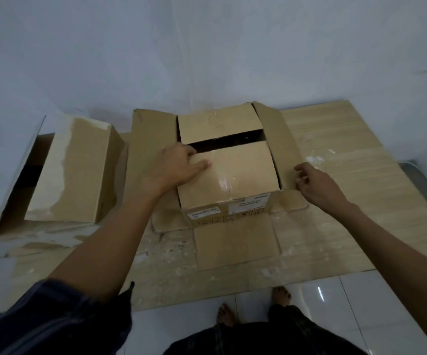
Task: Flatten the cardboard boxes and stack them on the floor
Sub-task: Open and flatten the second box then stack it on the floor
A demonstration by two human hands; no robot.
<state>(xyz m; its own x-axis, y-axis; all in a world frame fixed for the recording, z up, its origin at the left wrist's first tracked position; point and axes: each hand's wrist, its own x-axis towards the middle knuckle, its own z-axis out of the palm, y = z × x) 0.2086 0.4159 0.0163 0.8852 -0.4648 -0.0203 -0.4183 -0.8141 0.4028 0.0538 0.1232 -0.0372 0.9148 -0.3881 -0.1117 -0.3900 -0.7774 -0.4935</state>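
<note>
Left hand (179, 166): fingers hooked over near flap (240, 167) of brown cardboard box (230, 212).
Right hand (318, 184): fingers loosely curled, perhaps touching it.

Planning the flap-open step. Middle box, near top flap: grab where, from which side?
Take the near top flap by its free far edge, along the dark gap before the far flap. Come from above and hook under that edge through the gap. The flap hinges on the near edge of the box, so the free edge likely lifts easiest.
</note>
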